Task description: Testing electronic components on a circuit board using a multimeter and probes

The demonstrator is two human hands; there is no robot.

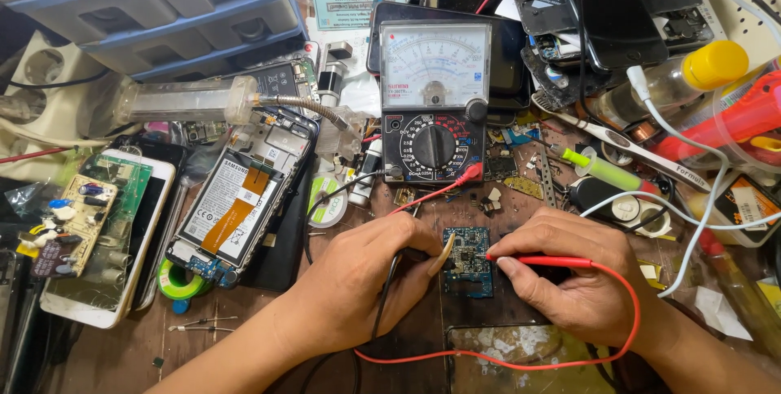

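Head view: left hand (370, 268) is closing around a black probe, whose tip is hidden behind the thumb at the left edge of a small blue circuit board (468, 262). Right hand (569, 272) is pinching a red probe (541, 261) between thumb and fingers, its tip touching the board's right side. The board is lying flat on the dark counter (244, 321), between the two hands, just below an analogue multimeter (434, 101) that is standing at centre with its dial facing up. A red lead (569, 345) is looping from the right hand down around the wrist and back across the counter's near edge; another red lead is running into the meter's lower right socket. An opened phone (236, 207) with its battery showing is lying left of the hands, beside a green board (85, 215) resting on a white phone. A roll of green tape (175, 280) is sitting near the opened phone's lower end. A white cable (691, 174) is crossing the clutter at right, near a yellow-capped bottle (691, 72).
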